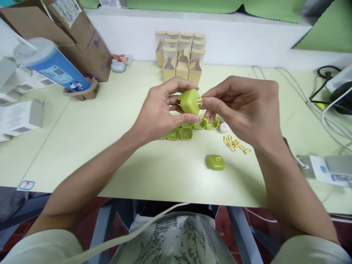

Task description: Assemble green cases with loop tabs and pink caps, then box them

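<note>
My left hand is closed around a small green rounded case, held above the table. My right hand pinches a thin pale yellow band against the case's right side. Under my hands lie several open green case halves in rows. A closed green case with a yellow loop on top sits alone nearer to me. A small pile of yellow bands lies just below my right hand, beside a small white round piece.
Several small tan cardboard boxes stand at the table's back edge. A brown carton and a tilted blue cylinder are at the back left, white boxes at the left. Cables and a device occupy the right side.
</note>
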